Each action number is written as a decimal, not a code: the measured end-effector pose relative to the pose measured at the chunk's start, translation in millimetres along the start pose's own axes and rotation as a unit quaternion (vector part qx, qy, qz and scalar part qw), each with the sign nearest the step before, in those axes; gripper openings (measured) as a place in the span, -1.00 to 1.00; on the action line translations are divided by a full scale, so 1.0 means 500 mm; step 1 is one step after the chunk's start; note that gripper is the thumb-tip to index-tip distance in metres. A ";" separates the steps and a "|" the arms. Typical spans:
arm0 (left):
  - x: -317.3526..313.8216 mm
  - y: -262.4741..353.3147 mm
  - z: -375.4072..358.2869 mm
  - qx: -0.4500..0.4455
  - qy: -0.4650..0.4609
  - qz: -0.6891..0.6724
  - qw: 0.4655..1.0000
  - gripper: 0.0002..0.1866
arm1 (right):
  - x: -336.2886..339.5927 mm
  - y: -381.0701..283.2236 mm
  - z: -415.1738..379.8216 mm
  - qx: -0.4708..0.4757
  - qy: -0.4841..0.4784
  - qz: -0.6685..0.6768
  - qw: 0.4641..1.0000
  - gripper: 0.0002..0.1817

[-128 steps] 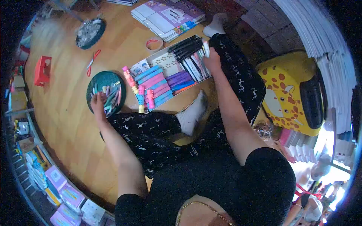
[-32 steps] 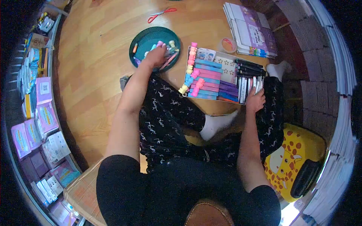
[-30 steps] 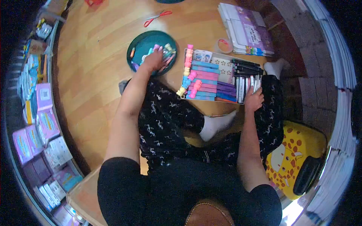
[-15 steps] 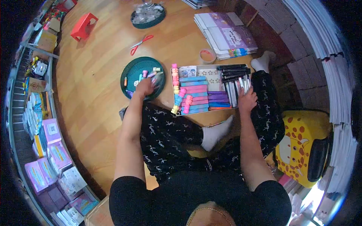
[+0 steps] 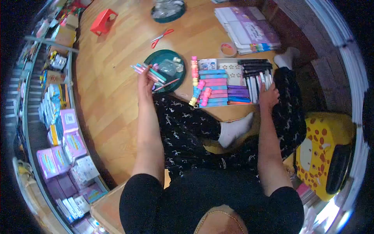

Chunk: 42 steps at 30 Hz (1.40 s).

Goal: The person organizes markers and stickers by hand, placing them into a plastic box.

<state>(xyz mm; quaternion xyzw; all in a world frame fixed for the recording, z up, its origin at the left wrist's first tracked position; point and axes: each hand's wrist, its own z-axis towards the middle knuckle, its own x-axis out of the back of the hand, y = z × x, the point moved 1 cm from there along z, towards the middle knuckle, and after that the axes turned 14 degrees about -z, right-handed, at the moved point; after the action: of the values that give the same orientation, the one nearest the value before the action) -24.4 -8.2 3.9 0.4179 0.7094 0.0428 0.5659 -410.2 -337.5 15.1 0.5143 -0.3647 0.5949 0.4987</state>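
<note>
My left hand [image 5: 145, 81] is closed around a bunch of pastel pens [image 5: 151, 74], pink, white and teal, over the left side of the round green basket [image 5: 177, 85]. A clear plastic bag [image 5: 168, 67] and a few small items lie in that basket. My right hand [image 5: 269, 96] rests at the right end of a shallow box [image 5: 230, 59], its fingers closed on white pens [image 5: 261, 81]. Black pens [image 5: 255, 64], purple packs [image 5: 238, 91], pink and blue packs [image 5: 213, 82] and bear-shaped pieces in pink and yellow [image 5: 194, 72] fill the box.
Red-handled scissors [image 5: 162, 38], a tape roll [image 5: 228, 50] and a red stool [image 5: 104, 22] are on the wooden floor. Another green basket [image 5: 168, 17] holds plastic wrap. Stacked booklets [image 5: 249, 31] lie behind the box. A yellow giraffe-print case [image 5: 317, 156] stands at right; shelves line the left.
My left hand has come up out of the green basket, moved left, and now holds a bunch of pens. My right hand stays at the white pens. The view has shifted slightly.
</note>
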 end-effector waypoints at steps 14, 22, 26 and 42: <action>-0.272 -0.466 -0.220 0.339 -0.048 0.013 0.939 -0.79 | -0.011 0.016 0.016 -0.039 -0.068 0.094 0.992 -0.35; -0.381 -0.654 -0.234 0.216 -0.060 0.099 0.969 -0.83 | 0.002 0.035 0.035 -0.040 -0.115 0.187 0.975 -0.43; -0.413 -0.673 -0.239 0.068 -0.107 0.178 0.976 -0.77 | -0.002 0.030 0.041 -0.067 -0.122 0.196 0.971 -0.44; -0.351 -0.712 -0.266 0.203 -0.114 0.341 0.911 -0.90 | -0.012 0.028 0.047 -0.086 -0.086 0.212 0.970 -0.48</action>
<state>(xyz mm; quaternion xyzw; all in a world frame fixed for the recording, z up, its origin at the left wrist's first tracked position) -328.3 -296.4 -4.1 0.7422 0.4481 0.0398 0.4968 -418.1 -364.1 15.3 0.4293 -0.5567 0.6072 0.3702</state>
